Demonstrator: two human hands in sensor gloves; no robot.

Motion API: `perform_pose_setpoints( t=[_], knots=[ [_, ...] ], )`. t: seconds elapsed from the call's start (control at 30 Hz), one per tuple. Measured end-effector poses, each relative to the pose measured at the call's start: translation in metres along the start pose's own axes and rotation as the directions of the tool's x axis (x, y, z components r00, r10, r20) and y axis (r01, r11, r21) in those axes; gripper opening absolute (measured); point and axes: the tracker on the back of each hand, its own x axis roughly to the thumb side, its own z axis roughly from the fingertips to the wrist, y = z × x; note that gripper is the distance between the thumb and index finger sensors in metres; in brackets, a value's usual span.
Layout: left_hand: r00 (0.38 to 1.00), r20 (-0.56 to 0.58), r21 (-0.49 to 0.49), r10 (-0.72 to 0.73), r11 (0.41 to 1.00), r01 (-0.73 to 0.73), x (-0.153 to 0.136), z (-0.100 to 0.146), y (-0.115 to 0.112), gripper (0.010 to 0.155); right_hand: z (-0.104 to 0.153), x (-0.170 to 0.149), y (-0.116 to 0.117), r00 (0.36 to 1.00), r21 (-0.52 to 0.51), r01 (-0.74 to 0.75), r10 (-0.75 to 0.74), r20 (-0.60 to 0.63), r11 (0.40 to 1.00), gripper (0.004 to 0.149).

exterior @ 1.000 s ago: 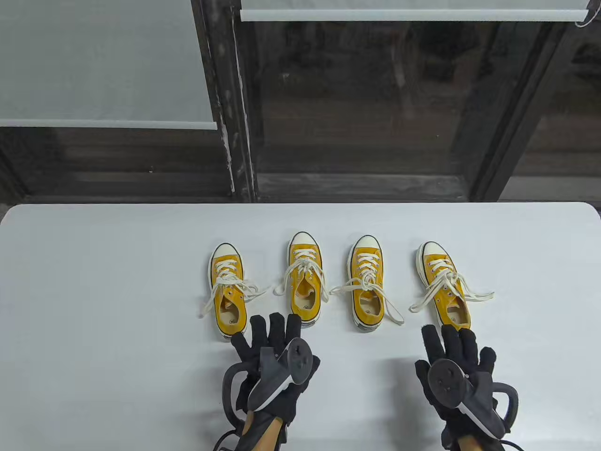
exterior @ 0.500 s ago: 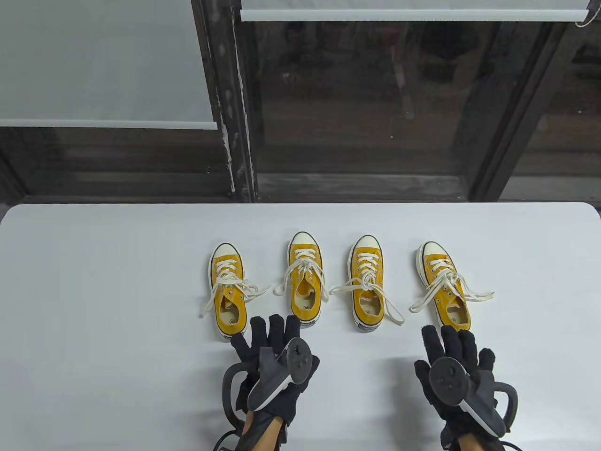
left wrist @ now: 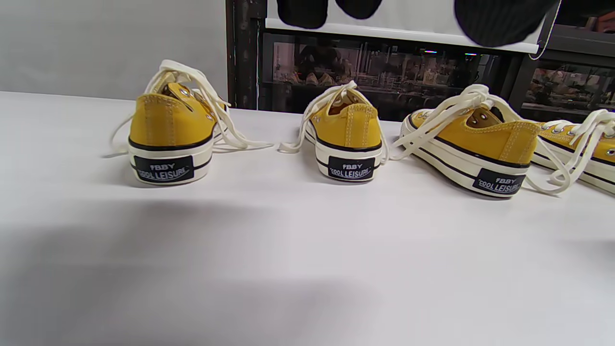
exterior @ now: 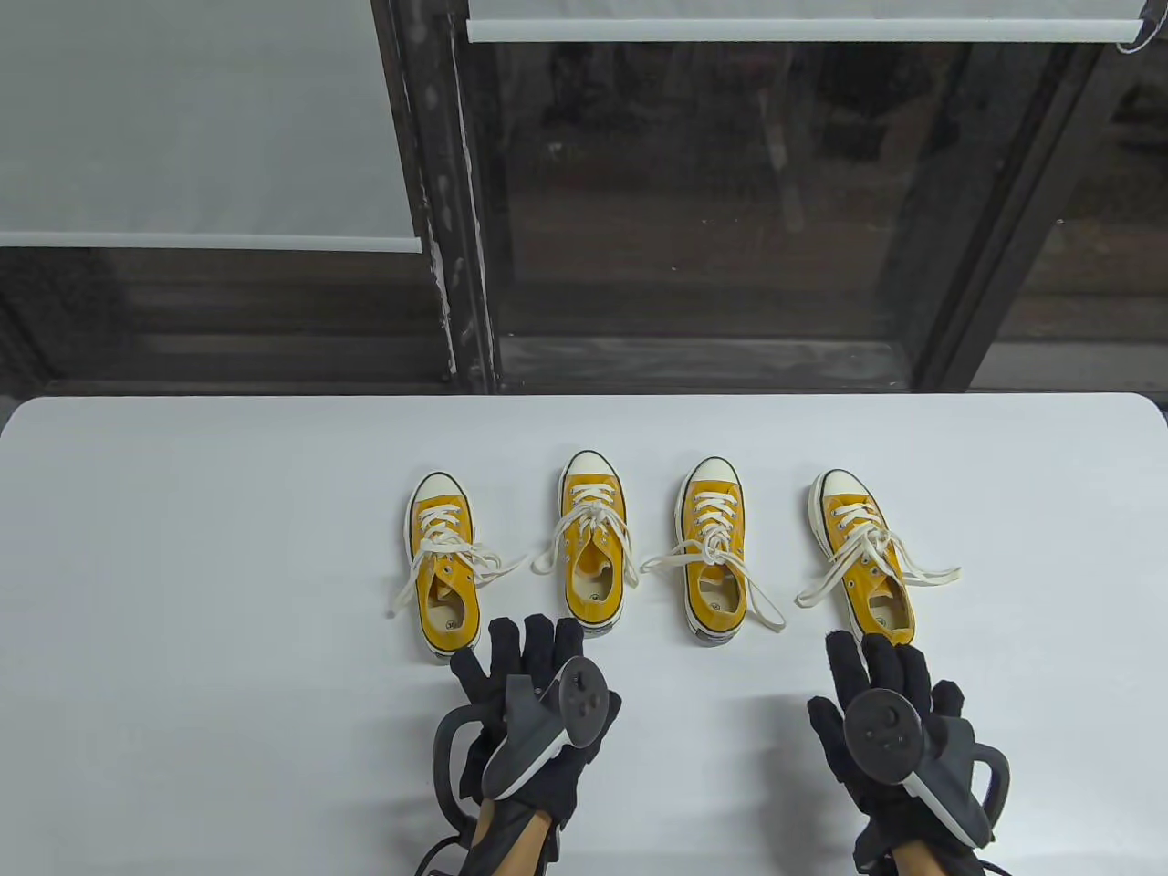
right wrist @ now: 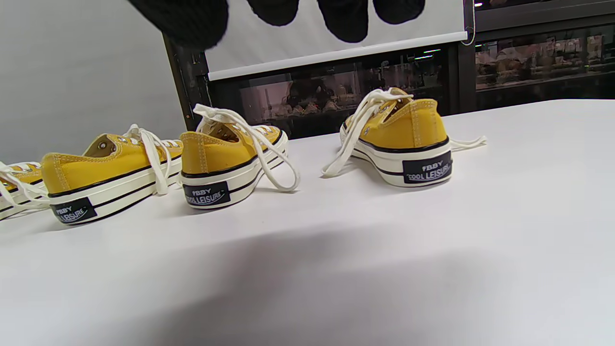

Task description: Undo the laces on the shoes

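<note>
The white table (exterior: 182, 547) carries four yellow shoes in a row, toes pointing at its far edge, with bare surface on both sides of the row and between the heels and the near edge. Taking the second shoe (exterior: 593, 547) as landmark: the first shoe (exterior: 443, 566) stands left of it, the third shoe (exterior: 712, 557) right of it, the fourth shoe (exterior: 862, 557) farthest right. All four have cream laces (exterior: 584, 529) tied in bows, with loops trailing onto the table. The left hand (exterior: 525, 721) lies just behind the landmark's heel, fingers straight and slightly spread, holding nothing. The right hand (exterior: 890, 730) lies behind the fourth shoe's heel, fingers likewise straight and holding nothing.
</note>
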Motion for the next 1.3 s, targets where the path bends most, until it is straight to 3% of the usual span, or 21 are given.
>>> perform_pose_setpoints(
  t=[0.17,0.4,0.57,0.8,0.97,1.07,1.17,1.3],
  knots=[
    [1.000,0.012,-0.003,0.008,1.000,-0.008,0.002,0.000,0.001,0.082,-0.013,-0.006,-0.012,0.988,0.046,0.136,-0.132,-0.081,0.990,0.068],
    [0.999,0.049,0.001,0.023,1.000,-0.023,0.007,0.003,0.003,0.081,-0.060,-0.038,-0.038,0.930,0.093,0.265,-0.229,-0.287,0.960,0.069],
    [0.997,0.072,-0.017,0.025,1.000,-0.024,0.011,0.003,0.003,0.079,-0.100,-0.057,-0.039,0.891,0.137,0.232,-0.154,-0.427,0.963,0.066],
    [0.992,0.100,-0.023,0.079,0.997,-0.077,0.012,0.005,0.008,0.078,-0.144,-0.079,-0.009,0.839,0.254,0.141,0.021,-0.543,0.957,0.060],
    [0.990,0.102,-0.038,0.097,0.995,-0.093,0.011,0.005,0.007,0.078,-0.167,-0.080,0.017,0.840,0.317,0.018,0.158,-0.520,0.948,0.060],
    [0.990,0.098,-0.035,0.099,0.995,-0.096,0.011,0.005,0.008,0.078,-0.176,-0.081,0.027,0.841,0.325,0.014,0.165,-0.515,0.946,0.051],
    [0.990,0.092,-0.037,0.105,0.994,-0.102,0.010,0.005,0.008,0.078,-0.181,-0.082,0.025,0.856,0.297,-0.071,0.211,-0.472,0.952,0.043],
    [0.989,0.082,-0.038,0.120,0.992,-0.117,0.007,0.004,0.009,0.078,-0.180,-0.082,0.013,0.879,0.323,0.037,0.123,-0.461,0.946,0.042]
  ],
)
